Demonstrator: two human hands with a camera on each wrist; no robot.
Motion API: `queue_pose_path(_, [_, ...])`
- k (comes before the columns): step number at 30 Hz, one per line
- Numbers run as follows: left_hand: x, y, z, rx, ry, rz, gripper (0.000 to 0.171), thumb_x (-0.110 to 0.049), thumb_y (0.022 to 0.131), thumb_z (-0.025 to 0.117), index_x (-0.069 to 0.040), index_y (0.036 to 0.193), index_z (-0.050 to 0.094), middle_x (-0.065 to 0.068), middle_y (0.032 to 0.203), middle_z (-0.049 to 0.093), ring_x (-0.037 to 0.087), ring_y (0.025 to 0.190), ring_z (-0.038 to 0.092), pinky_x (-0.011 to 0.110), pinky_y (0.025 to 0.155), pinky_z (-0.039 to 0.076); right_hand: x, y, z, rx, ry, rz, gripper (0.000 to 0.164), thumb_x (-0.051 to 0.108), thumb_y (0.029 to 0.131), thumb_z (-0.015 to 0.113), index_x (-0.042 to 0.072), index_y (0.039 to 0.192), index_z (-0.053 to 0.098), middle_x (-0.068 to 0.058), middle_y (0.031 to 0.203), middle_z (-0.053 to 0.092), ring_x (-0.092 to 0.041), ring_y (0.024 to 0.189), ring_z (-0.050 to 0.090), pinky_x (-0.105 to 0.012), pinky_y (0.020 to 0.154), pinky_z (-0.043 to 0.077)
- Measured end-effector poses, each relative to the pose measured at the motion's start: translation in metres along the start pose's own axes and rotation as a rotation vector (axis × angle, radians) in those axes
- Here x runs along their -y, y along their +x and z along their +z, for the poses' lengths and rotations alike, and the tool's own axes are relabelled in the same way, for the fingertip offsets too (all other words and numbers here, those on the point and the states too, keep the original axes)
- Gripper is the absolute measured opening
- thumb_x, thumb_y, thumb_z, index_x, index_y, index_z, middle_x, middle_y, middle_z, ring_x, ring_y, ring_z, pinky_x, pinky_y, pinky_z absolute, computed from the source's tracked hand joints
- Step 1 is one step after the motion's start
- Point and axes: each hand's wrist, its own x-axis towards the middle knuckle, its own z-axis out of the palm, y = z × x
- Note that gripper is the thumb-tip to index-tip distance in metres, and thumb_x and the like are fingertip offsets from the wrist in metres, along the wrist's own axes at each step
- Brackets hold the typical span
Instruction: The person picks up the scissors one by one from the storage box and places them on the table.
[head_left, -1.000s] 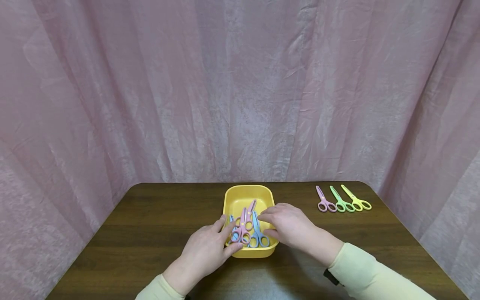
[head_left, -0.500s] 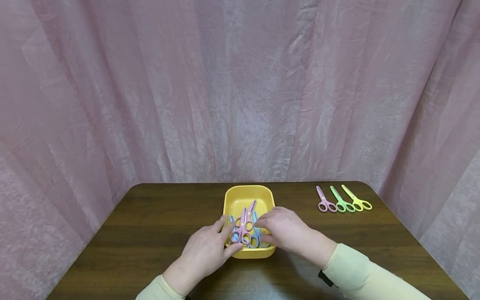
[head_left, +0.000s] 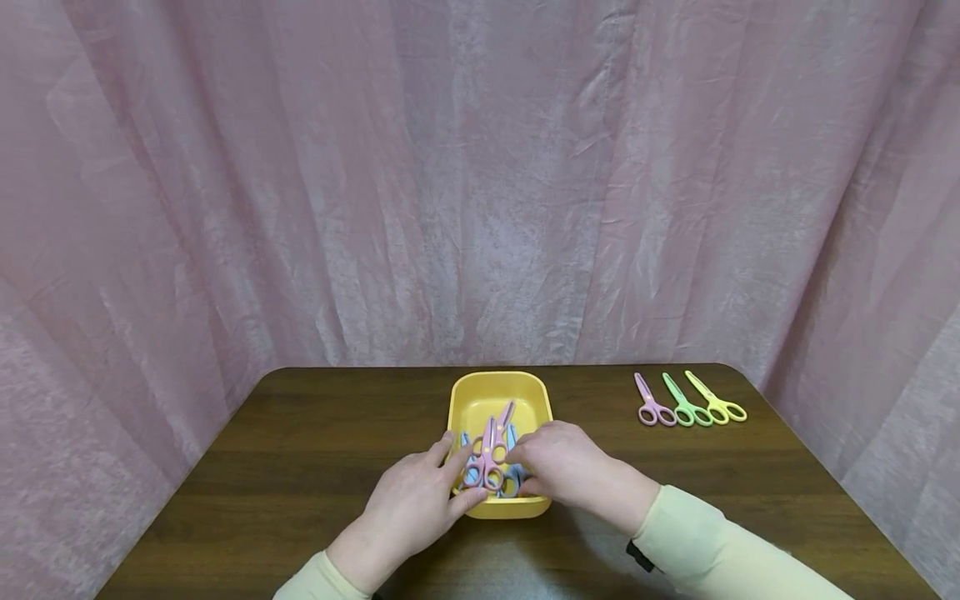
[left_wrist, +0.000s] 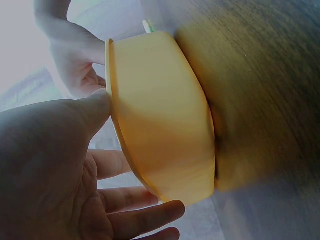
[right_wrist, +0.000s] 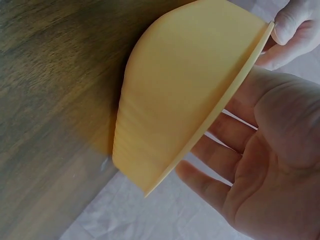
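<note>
In the head view a yellow plastic bin (head_left: 501, 507) stands on the table with several pink and blue scissors in it. My left hand (head_left: 411, 493) holds its near left corner, thumb at the near rim and fingers spread over the left side. Two pairs of pink scissors (head_left: 488, 443) lie on top. My right hand (head_left: 573, 468) reaches over the right rim, thumb and forefinger at the handles of the blue scissors (head_left: 512, 433); I cannot tell whether they pinch them. From the right wrist view, the bin wall (right_wrist: 175, 85) hides the right thumb tip; the other fingers curve loosely.
To the right of the bin, near the far edge of the brown wooden table (head_left: 330, 433), lie purple scissors (head_left: 647, 396), green scissors (head_left: 677, 396) and yellow scissors (head_left: 705, 393) in a row. Pink curtains (head_left: 480, 183) hang behind and at the sides.
My right hand has moved left and down into the bin, now covering more of the blue scissors' handles. The left hand and the bin have stayed in place.
</note>
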Motion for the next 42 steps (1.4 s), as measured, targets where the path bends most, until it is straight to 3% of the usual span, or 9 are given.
queue_pose_path(5, [0.0, 0.0, 0.0, -0.004, 0.001, 0.0, 0.065, -0.061, 0.106, 0.066, -0.018, 0.154, 0.067, 0.022, 0.147, 0.067, 0.036, 0.106, 0.078, 0.05, 0.094, 0.061, -0.001, 0.003, 0.003, -0.007, -0.018, -0.01, 0.029, 0.03, 0.072, 0.102, 0.026, 0.094, 0.083, 0.012, 0.08, 0.071, -0.011, 0.072, 0.068, -0.038, 0.07, 0.055])
queue_pose_path(11, [-0.001, 0.0, 0.0, 0.006, -0.008, -0.005, 0.065, -0.063, 0.106, 0.064, -0.019, 0.154, 0.067, 0.022, 0.149, 0.066, 0.036, 0.109, 0.078, 0.05, 0.095, 0.061, 0.0, 0.006, 0.009, 0.004, -0.099, 0.019, 0.031, 0.036, 0.069, 0.103, 0.027, 0.091, 0.083, 0.011, 0.075, 0.067, -0.013, 0.069, 0.066, -0.036, 0.071, 0.055])
queue_pose_path(17, [0.0, 0.0, 0.0, -0.002, -0.011, 0.007, 0.063, -0.061, 0.107, 0.065, -0.019, 0.154, 0.067, 0.022, 0.148, 0.066, 0.035, 0.108, 0.078, 0.05, 0.096, 0.061, 0.005, 0.008, 0.007, 0.035, -0.119, 0.044, 0.031, 0.038, 0.071, 0.104, 0.026, 0.089, 0.081, 0.009, 0.072, 0.062, -0.012, 0.065, 0.062, -0.036, 0.069, 0.054])
queue_pose_path(28, [0.001, 0.0, 0.0, -0.018, 0.006, 0.025, 0.063, -0.062, 0.107, 0.064, -0.018, 0.153, 0.067, 0.022, 0.147, 0.067, 0.034, 0.105, 0.079, 0.05, 0.094, 0.061, 0.01, 0.014, 0.006, 0.121, -0.107, 0.095, 0.034, 0.044, 0.077, 0.102, 0.024, 0.094, 0.08, 0.007, 0.076, 0.067, -0.012, 0.069, 0.063, -0.037, 0.07, 0.056])
queue_pose_path(42, [0.001, 0.0, 0.001, -0.027, 0.003, 0.023, 0.063, -0.062, 0.106, 0.065, -0.018, 0.152, 0.069, 0.022, 0.147, 0.067, 0.035, 0.104, 0.079, 0.05, 0.094, 0.061, 0.015, 0.022, 0.01, 0.175, -0.137, 0.137, 0.034, 0.036, 0.078, 0.102, 0.024, 0.085, 0.071, 0.006, 0.072, 0.066, -0.01, 0.065, 0.057, -0.038, 0.062, 0.056])
